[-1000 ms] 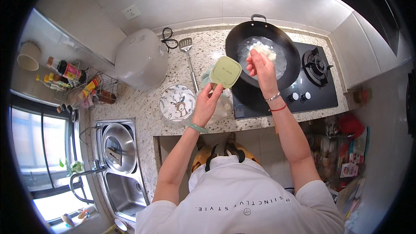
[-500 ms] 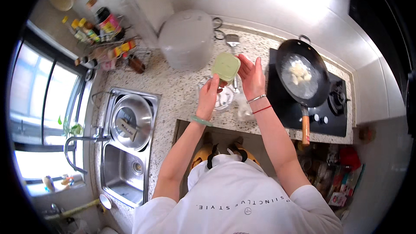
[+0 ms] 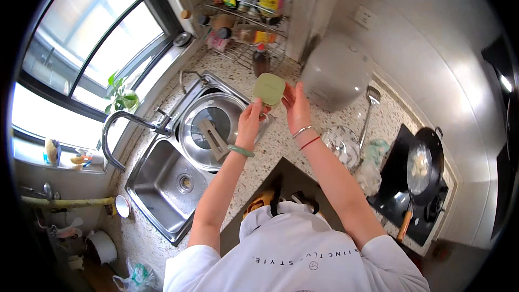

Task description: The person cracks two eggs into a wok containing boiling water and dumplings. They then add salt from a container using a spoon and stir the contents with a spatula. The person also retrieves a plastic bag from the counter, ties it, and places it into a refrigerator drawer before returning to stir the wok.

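My left hand (image 3: 251, 123) is closed on a small square container with a pale green lid (image 3: 269, 88), held above the counter. The container's lower part is mostly hidden behind the fingers. Beside its right edge is my right hand (image 3: 297, 110), fingers stretched out; whether the fingertips touch the container I cannot tell. Behind the container stands a dark bottle with a red cap (image 3: 261, 60) at the wire rack. To the lower left, a round steel pan with a glass lid (image 3: 210, 128) sits in the sink, with a flat, light brown slotted tool (image 3: 213, 139) on it.
The double sink (image 3: 162, 194) and its tap (image 3: 111, 130) lie left. A wire rack (image 3: 281, 38) of condiment bottles stands at the back. On the right are a translucent bin-like cover (image 3: 338, 70), a spatula (image 3: 369, 109), a plate (image 3: 340, 143), a plastic bag (image 3: 370, 173) and a wok (image 3: 435, 157) with pale food.
My view has turned left, from the stove toward the sink and rack. Both hands have moved left with the green-lidded container, which stays in my left hand.
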Motion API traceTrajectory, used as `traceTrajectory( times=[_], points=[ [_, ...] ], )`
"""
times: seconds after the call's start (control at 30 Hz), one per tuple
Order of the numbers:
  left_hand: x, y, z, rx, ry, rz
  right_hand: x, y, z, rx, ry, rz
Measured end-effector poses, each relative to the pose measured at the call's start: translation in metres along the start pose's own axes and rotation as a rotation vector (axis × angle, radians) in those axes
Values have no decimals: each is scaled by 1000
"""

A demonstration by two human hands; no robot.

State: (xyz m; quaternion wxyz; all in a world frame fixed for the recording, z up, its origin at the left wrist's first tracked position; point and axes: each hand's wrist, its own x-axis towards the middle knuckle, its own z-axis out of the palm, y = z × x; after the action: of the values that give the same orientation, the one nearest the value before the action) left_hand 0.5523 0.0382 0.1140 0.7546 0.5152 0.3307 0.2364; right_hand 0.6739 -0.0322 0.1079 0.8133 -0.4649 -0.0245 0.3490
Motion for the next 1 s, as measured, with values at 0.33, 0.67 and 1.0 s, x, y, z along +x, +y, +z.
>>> traceTrajectory(
  times=[0.33, 0.67, 1.0],
  points=[
    [113, 24, -89, 35, 148, 54, 74, 66, 99, -157, -83, 134],
    [210, 5, -101, -10, 16, 38, 132, 93, 126, -220, 24, 53],
    [250, -18, -101, -60, -30, -22, 153, 113, 125, -267, 105, 39]
  ],
)
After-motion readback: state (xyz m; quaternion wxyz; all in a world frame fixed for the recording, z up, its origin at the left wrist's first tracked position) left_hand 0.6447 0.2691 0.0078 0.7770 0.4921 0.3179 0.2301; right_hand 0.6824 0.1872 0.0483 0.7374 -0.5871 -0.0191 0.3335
